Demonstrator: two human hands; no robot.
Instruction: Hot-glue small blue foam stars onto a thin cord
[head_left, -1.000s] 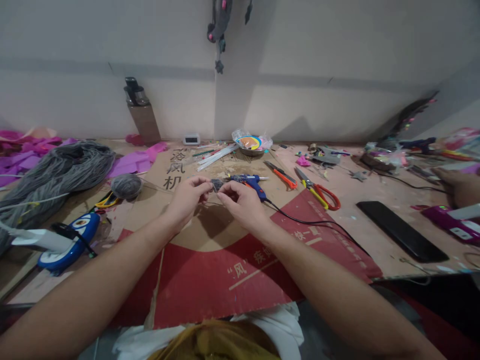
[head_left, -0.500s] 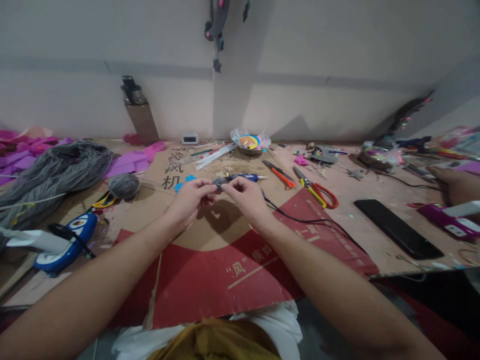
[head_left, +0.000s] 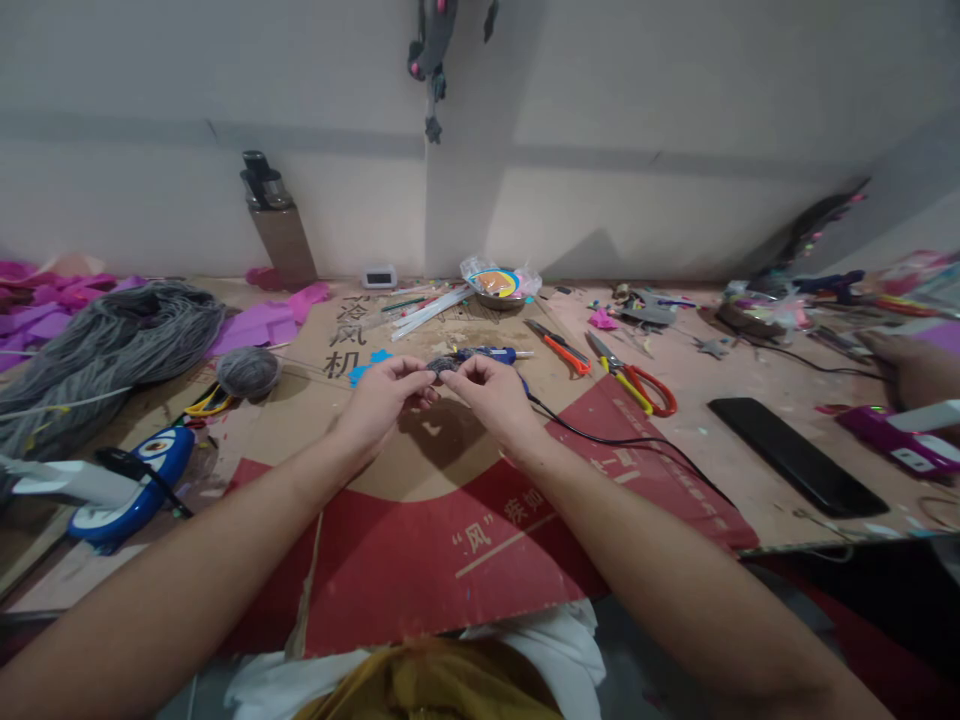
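Between my two hands is a small dark grey piece (head_left: 442,366) that looks wound from yarn. My left hand (head_left: 394,395) pinches its left side with thumb and forefinger. From the other side, my right hand (head_left: 491,395) pinches it too, the fingertips of both hands nearly meeting. Much of the piece is hidden by my fingers. Just behind my right hand lies a blue-handled tool (head_left: 495,354) with a pale tip and a black cord (head_left: 600,437). A grey yarn ball (head_left: 249,372) rests to the left, a thin strand running from it toward my hands.
Cardboard (head_left: 420,560) covers the table under my arms. Red-handled scissors (head_left: 637,385) and an orange cutter (head_left: 559,348) lie right of my hands, a black phone (head_left: 795,457) beyond. Grey yarn (head_left: 142,330) is heaped left. At the far right is another person's hand (head_left: 919,360).
Both hands stay in nearly the same place, still pinching the grey piece. Only small finger shifts show, and the piece sits slightly differently between the fingertips.
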